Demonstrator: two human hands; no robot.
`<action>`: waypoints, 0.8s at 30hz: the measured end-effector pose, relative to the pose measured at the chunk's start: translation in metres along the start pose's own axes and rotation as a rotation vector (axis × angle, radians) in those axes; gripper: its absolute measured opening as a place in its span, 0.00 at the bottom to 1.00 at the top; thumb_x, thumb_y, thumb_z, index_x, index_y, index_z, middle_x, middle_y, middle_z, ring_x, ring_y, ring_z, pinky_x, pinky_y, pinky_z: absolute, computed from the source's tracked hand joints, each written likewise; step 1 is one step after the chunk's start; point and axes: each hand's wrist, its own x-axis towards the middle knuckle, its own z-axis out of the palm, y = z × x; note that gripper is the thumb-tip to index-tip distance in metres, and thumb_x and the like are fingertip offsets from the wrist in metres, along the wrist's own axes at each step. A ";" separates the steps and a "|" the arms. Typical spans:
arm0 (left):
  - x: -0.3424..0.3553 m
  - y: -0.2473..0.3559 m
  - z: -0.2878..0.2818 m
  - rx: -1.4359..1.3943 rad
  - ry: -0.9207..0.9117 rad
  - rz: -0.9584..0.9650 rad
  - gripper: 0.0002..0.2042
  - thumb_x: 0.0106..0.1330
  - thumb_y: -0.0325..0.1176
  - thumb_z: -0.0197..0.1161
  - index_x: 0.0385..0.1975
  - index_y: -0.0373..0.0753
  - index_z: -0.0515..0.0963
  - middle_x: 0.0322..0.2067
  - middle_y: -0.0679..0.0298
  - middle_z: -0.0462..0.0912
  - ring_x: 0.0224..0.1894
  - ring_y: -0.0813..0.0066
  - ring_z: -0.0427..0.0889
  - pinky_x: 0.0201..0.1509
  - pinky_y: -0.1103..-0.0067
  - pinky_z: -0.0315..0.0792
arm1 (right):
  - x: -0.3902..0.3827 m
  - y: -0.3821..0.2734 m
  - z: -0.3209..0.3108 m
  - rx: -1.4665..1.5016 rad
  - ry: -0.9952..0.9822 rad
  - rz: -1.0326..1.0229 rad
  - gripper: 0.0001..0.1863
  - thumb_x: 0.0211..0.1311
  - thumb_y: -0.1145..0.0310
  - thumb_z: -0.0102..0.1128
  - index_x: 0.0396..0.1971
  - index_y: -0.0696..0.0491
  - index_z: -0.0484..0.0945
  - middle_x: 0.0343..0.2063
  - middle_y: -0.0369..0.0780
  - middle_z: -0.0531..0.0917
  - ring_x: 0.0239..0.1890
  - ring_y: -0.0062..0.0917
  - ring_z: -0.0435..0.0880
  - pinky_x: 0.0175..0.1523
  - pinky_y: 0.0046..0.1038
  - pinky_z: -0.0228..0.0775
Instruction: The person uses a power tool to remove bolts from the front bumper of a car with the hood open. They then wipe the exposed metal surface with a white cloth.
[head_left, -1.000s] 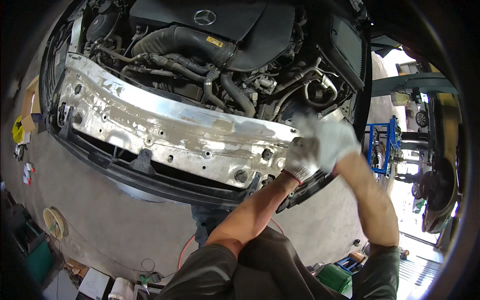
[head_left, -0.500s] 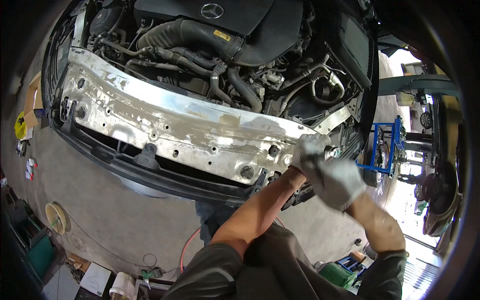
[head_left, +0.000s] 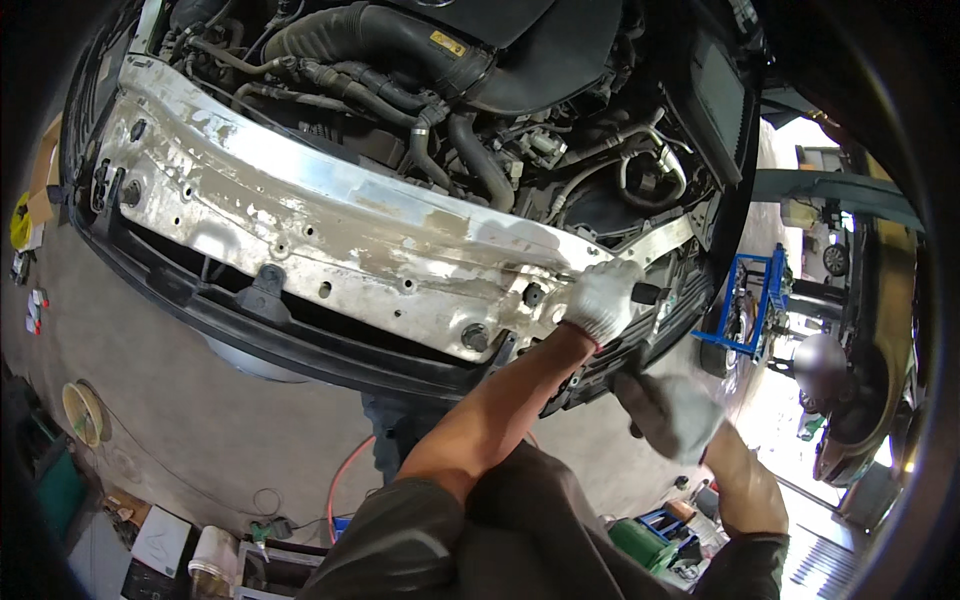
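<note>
Gripping a black piece [head_left: 648,293], the left hand [head_left: 603,298] overlaps the metal panel [head_left: 365,255].

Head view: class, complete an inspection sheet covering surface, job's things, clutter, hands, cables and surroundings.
Surface: long silvery metal panel, patchily coated, with holes.
Job's things: short black cylindrical object, protruding from the left white-gloved hand.
Clutter: white cylindrical bucket on the grey floor.
Hands: left closed around the object; right white-gloved hand apart and blurred, grip unclear.
Cables: curved red hose near the floor.
Surroundings: blue metal-framed cart at right.
</note>
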 end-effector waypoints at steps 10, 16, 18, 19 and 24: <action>-0.004 0.003 -0.024 0.009 -0.073 -0.064 0.14 0.58 0.30 0.71 0.45 0.43 0.82 0.39 0.58 0.86 0.47 0.54 0.86 0.55 0.66 0.80 | 0.070 0.022 -0.110 -0.335 0.458 0.349 0.42 0.76 0.33 0.34 0.61 0.55 0.80 0.48 0.59 0.85 0.55 0.52 0.84 0.63 0.43 0.75; 0.002 -0.006 -0.012 -0.094 -0.071 -0.092 0.19 0.52 0.23 0.70 0.47 0.39 0.82 0.42 0.53 0.87 0.47 0.52 0.86 0.54 0.65 0.81 | 0.001 0.035 -0.003 0.203 0.116 0.402 0.37 0.77 0.37 0.43 0.52 0.58 0.84 0.36 0.46 0.88 0.33 0.30 0.84 0.38 0.29 0.78; -0.002 -0.010 -0.013 -0.080 -0.057 -0.051 0.20 0.52 0.23 0.70 0.48 0.40 0.82 0.42 0.54 0.87 0.46 0.52 0.86 0.52 0.65 0.82 | 0.006 0.005 -0.008 0.508 -0.011 0.462 0.33 0.77 0.41 0.50 0.49 0.60 0.84 0.31 0.41 0.86 0.25 0.22 0.81 0.31 0.25 0.76; -0.010 -0.023 0.001 -0.073 0.133 0.092 0.22 0.51 0.23 0.71 0.49 0.40 0.82 0.42 0.55 0.87 0.44 0.51 0.86 0.51 0.65 0.82 | 0.016 -0.001 -0.011 0.509 -0.056 0.440 0.33 0.76 0.41 0.51 0.49 0.60 0.84 0.31 0.41 0.86 0.26 0.22 0.81 0.32 0.25 0.76; -0.004 -0.025 -0.012 -0.073 -0.098 0.049 0.14 0.63 0.27 0.65 0.49 0.37 0.82 0.43 0.52 0.87 0.44 0.55 0.87 0.53 0.66 0.80 | 0.069 0.012 0.001 1.254 0.305 0.260 0.25 0.71 0.48 0.65 0.40 0.60 0.84 0.27 0.36 0.83 0.28 0.22 0.82 0.32 0.29 0.74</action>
